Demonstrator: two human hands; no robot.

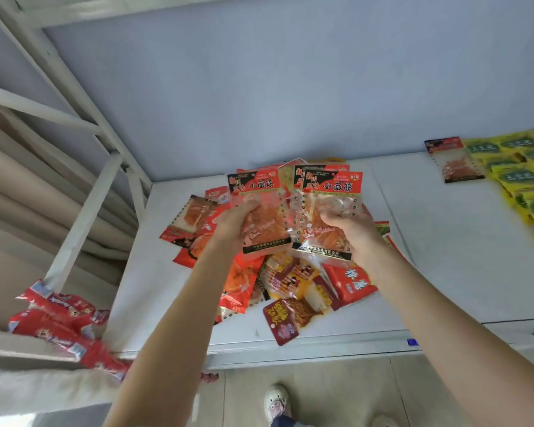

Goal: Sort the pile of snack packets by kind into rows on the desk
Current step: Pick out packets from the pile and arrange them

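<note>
Two hands are holding matching orange packets up above the pile [290, 272] in the middle of the desk [444, 257].

Item, far left: red packets [65, 322] are lying on a ledge beside the desk, apart from the pile.

Item, left hand [232, 223]: it is gripping a stack of orange packets [256, 211], fingers curling round the clear lower half, forearm reaching up and forward, wrist bent back. Risk: the stack is looking fanned, so a packet at the back may be sliding out and dropping into the unsorted heap.

Item, right hand [349, 229]: it is clamping a second stack of the same kind [327, 211], thumb across the front, arm running parallel to the other. Risk: glossy film may be slipping in a one-sided pinch.

Item, far right: one like packet [453, 161] is lying near the back edge, touching yellow-green packets [518, 174] that are overlapping in a row. Risk: setting these stacks down there may be crowding or burying that row.
</note>
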